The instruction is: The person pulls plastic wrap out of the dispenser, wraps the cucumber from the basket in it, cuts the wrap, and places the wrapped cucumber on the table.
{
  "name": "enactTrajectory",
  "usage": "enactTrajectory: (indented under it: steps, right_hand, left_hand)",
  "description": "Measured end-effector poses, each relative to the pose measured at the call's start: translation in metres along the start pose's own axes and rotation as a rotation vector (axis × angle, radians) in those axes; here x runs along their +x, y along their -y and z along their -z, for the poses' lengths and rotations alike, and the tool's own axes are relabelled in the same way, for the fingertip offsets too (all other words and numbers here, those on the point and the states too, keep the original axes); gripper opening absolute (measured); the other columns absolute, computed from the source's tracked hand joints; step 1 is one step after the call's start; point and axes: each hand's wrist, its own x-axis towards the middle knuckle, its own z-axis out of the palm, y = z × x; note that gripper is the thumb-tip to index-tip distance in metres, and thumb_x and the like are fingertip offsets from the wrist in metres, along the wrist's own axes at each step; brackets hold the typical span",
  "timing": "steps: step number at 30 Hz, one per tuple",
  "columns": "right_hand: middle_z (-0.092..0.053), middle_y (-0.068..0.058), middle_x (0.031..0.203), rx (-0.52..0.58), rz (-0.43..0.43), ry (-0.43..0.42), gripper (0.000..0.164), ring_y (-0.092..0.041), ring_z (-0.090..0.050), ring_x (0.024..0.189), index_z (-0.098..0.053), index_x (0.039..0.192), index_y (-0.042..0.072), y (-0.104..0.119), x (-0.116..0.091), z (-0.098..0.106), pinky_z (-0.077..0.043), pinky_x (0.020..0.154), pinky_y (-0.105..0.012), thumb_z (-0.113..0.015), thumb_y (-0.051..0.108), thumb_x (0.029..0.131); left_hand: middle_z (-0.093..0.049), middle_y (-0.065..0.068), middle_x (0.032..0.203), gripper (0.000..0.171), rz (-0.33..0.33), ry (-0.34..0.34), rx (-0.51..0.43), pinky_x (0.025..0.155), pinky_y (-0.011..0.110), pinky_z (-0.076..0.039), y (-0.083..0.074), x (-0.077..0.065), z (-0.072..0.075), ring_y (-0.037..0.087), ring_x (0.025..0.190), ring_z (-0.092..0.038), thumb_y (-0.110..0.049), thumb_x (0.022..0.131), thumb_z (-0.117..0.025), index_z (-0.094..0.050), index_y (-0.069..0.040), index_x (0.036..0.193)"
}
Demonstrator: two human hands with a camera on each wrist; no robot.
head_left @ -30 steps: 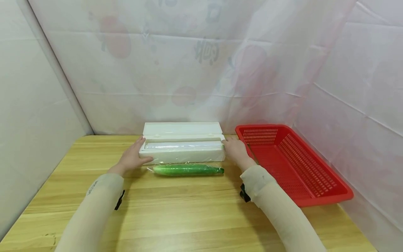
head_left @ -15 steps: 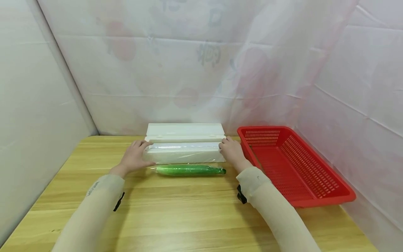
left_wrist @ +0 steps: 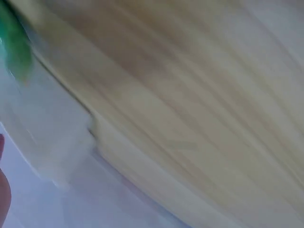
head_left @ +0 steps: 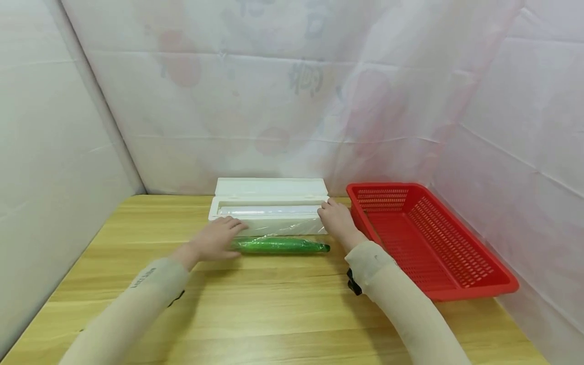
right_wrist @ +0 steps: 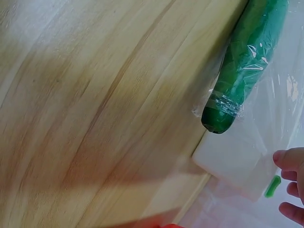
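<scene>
A long green cucumber (head_left: 283, 246) in clear plastic film lies along the front of a white cling film box (head_left: 269, 226). The box's lid stands raised at the back, and a roll of film (head_left: 269, 210) shows inside. My left hand (head_left: 215, 241), slightly blurred, is over the cucumber's left end with its fingers extended, hiding that end. At the box's right end, my right hand (head_left: 337, 220) grips the corner with curled fingers. In the right wrist view, a small green piece (right_wrist: 273, 186) sits close by the thumb, and film stretches from the cucumber over the box.
A red plastic basket (head_left: 392, 186) with perforated sides stands to the right, near my right forearm. Behind the wooden table (head_left: 269, 314) hangs a whitish sheet (head_left: 274, 101) with faded red patterns. Another pale sheet closes off the right side, and a pale wall the left.
My left hand has left the box's left end and moved right and nearer, over the cucumber's left end. My right hand has shifted slightly inward along the box's right end.
</scene>
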Motion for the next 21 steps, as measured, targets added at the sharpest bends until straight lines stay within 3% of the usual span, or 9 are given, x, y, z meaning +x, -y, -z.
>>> enactTrajectory:
  steps: [3, 7, 11, 16, 21]
  right_hand:
    - [-0.065, -0.007, 0.083, -0.001, 0.005, 0.008, 0.011, -0.024, -0.052, 0.081, -0.07, 0.084, 0.006, 0.001, -0.001, 0.0, -0.051, 0.066, -0.035, -0.06, 0.003, 0.087]
    - [-0.064, -0.007, 0.08, 0.026, 0.062, -0.015, 0.008, -0.023, -0.051, 0.078, -0.069, 0.08, 0.006, 0.003, -0.004, 0.002, -0.049, 0.063, -0.033, -0.062, 0.004, 0.086]
    - [-0.063, -0.006, 0.077, 0.057, 0.1, -0.037, 0.005, -0.023, -0.053, 0.074, -0.067, 0.077, 0.006, 0.004, -0.008, 0.005, -0.049, 0.063, -0.034, -0.066, 0.006, 0.083]
    - [-0.063, -0.006, 0.078, 0.089, 0.071, 0.002, 0.004, -0.022, -0.053, 0.075, -0.065, 0.08, 0.006, 0.002, -0.012, 0.013, -0.048, 0.064, -0.033, -0.068, 0.008, 0.081]
    - [-0.055, 0.0, 0.067, 0.185, 0.066, 0.129, 0.015, -0.016, -0.047, 0.063, -0.058, 0.069, 0.01, 0.004, -0.014, 0.022, -0.04, 0.054, -0.027, -0.065, 0.004, 0.081]
  left_hand:
    - [-0.059, 0.013, 0.123, 0.06, 0.008, 0.061, -0.005, 0.1, 0.044, -0.044, -0.013, 0.015, -0.009, 0.03, 0.113, -0.056, -0.033, 0.083, -0.07, -0.048, -0.002, 0.13]
    - [-0.064, 0.011, 0.114, 0.045, 0.105, 0.118, -0.044, 0.089, 0.04, -0.051, -0.021, 0.024, -0.019, 0.026, 0.103, -0.062, -0.027, 0.086, -0.067, -0.053, -0.004, 0.123]
    - [-0.067, 0.009, 0.108, 0.036, 0.167, 0.08, -0.089, 0.083, 0.039, -0.053, -0.021, 0.024, -0.023, 0.025, 0.097, -0.064, -0.026, 0.086, -0.068, -0.059, -0.004, 0.113]
    - [-0.066, 0.008, 0.107, 0.036, 0.169, 0.067, -0.122, 0.084, 0.038, -0.052, -0.022, 0.027, -0.023, 0.023, 0.097, -0.063, -0.026, 0.083, -0.071, -0.06, -0.006, 0.11]
    - [-0.067, 0.01, 0.11, 0.042, 0.168, 0.075, -0.169, 0.087, 0.04, -0.052, -0.021, 0.029, -0.02, 0.026, 0.099, -0.064, -0.025, 0.081, -0.072, -0.058, -0.005, 0.115]
